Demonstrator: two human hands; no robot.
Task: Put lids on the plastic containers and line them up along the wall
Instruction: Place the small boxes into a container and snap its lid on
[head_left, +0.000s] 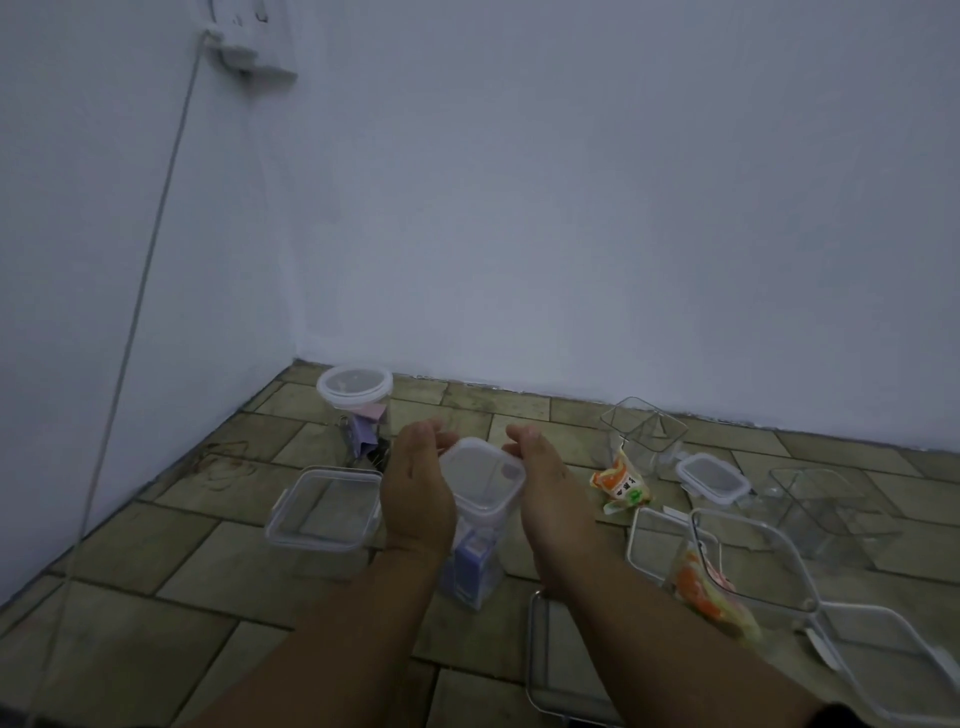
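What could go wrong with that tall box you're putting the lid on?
The tall container is narrow, so an uneven push from the left hand and right hand on the lid might tip it over. The right forearm also passes close to an open container holding a snack packet, which could get knocked.

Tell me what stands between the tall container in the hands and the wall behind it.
Nothing visible directly: bare floor tiles run from the tall container to the wall. A round lidded container and purple clips lie off to the left, an open clear container to the right.
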